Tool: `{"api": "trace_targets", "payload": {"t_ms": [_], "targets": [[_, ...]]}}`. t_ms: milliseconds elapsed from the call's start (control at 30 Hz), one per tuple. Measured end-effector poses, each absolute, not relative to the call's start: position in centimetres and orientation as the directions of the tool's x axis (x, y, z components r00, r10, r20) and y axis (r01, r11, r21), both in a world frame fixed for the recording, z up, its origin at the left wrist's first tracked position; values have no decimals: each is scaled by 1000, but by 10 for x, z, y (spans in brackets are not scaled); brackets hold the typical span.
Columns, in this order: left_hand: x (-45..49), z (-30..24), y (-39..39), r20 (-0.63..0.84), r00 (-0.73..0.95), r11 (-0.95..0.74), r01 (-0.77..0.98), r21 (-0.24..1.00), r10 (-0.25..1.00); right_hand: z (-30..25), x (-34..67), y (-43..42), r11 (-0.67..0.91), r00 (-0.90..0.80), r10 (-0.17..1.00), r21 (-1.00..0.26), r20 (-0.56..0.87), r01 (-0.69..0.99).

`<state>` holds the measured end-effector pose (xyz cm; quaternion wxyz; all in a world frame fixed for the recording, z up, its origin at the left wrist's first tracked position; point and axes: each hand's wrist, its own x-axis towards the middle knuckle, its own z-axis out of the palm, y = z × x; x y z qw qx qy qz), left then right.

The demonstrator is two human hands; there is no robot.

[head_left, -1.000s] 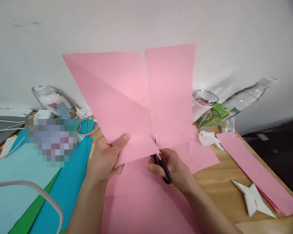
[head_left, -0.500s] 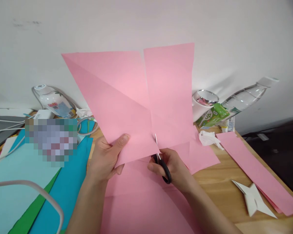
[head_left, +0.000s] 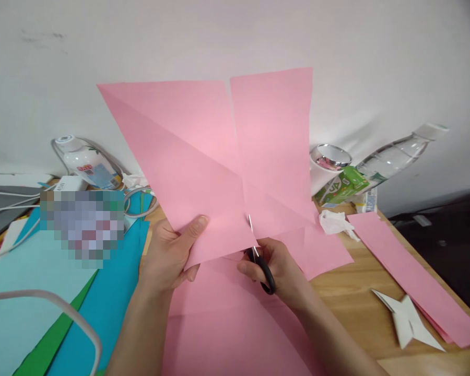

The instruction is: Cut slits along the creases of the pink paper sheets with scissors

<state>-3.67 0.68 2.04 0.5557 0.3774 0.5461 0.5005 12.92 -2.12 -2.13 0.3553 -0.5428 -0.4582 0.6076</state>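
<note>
A large sheet of pink paper [head_left: 196, 151] is held up in front of the wall, with a long slit running from its top edge down toward the scissors. My left hand [head_left: 176, 250] pinches its lower left edge, thumb in front and fingers behind. In my right hand [head_left: 274, 266] are black-handled scissors [head_left: 265, 271], gripped by the loops. One blade shows in front of the paper near the lower end of the slit; the other is hidden. More pink paper [head_left: 235, 324] lies on the table under both hands.
On the right are pink strips [head_left: 407, 277], a folded white paper star [head_left: 405, 318], crumpled tissue [head_left: 337, 223], a mug [head_left: 325, 167], a green carton [head_left: 342, 187] and a clear bottle [head_left: 395, 156]. Leftward lie blue sheets [head_left: 113, 292], a cable [head_left: 62, 305] and a white bottle [head_left: 88, 162].
The paper's right-hand part has shifted very slightly, its lower right corner now showing more to the right. Both hands and the scissors have hardly moved.
</note>
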Motion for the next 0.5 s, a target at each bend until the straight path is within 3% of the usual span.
{"api": "trace_targets", "payload": {"t_ms": [500], "targets": [[-40,16,8,-217,-78,204,-144,968,973,-16,126,-21,-380,-107,918,-924,-382,39]]}}
